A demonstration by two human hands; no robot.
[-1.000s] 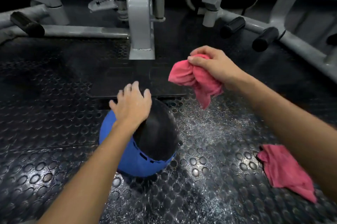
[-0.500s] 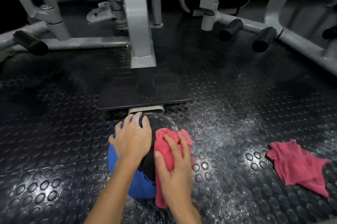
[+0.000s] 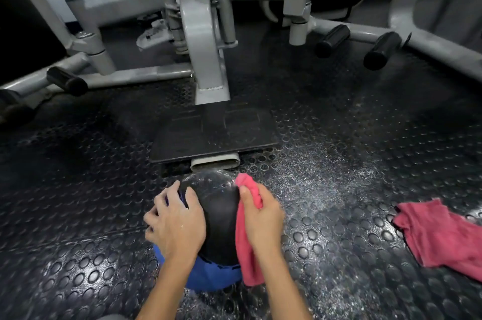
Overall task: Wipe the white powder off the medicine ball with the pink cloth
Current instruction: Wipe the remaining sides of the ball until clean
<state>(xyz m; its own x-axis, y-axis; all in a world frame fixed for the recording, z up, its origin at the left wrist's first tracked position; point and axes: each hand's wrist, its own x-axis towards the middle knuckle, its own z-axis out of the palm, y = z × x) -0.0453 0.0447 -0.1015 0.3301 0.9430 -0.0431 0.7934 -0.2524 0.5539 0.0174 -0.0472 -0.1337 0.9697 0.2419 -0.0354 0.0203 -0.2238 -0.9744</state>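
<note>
**Cloth on the ball's right flank**

The ball (image 3: 219, 223) sits on the studded rubber floor (image 3: 78, 241) at six o'clock in the view — black on top, blue around its lower part. A faint white dusting shows on its far crown, at the ball's twelve o'clock.

The left hand (image 3: 177, 223) lies palm-down on the ball's nine-to-ten o'clock side. Its fingers are spread and follow the curve of the surface, holding nothing else.

The right hand (image 3: 260, 220) is closed around the cloth (image 3: 246, 254), thumb pinching it against the fingers, and holds it against the ball's three o'clock side. One bunched end of the cloth pokes out past the fingertips; the rest hangs down along the ball to the floor.

White powder (image 3: 326, 181) is scattered over the floor from the ball's one o'clock to its three o'clock. A second cloth (image 3: 440, 236), crumpled, lies on the floor well apart from the ball at its three o'clock.

At the ball's twelve o'clock, near it, a black footplate (image 3: 216, 134) lies flat — behind it rises a grey machine frame (image 3: 206, 45), with black padded rollers (image 3: 331, 40) at two o'clock.
</note>
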